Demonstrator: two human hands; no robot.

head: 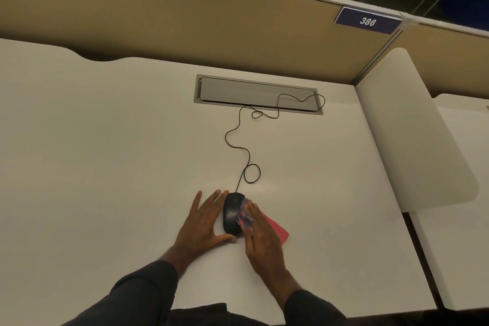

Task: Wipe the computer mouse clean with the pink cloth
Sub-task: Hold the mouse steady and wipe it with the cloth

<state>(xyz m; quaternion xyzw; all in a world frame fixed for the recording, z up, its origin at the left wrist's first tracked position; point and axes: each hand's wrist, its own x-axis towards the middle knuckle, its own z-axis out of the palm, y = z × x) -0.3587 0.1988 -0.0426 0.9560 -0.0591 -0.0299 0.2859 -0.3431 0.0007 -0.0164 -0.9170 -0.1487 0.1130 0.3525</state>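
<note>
A black wired computer mouse (230, 213) lies on the white desk (105, 167) near its front edge. My left hand (202, 225) lies flat on the desk against the mouse's left side, fingers straight, thumb at its rear end. My right hand (262, 241) presses the pink cloth (276, 230) against the mouse's right side with straight fingers. The cloth's bunched patterned edge shows between the fingers and the mouse, and a flat pink corner sticks out to the right of the hand.
The mouse's thin black cable (238, 145) snakes away across the desk to a grey cable hatch (258, 94) at the back. A tan partition wall (185, 21) bounds the desk, and a white divider panel (412, 135) stands at the right.
</note>
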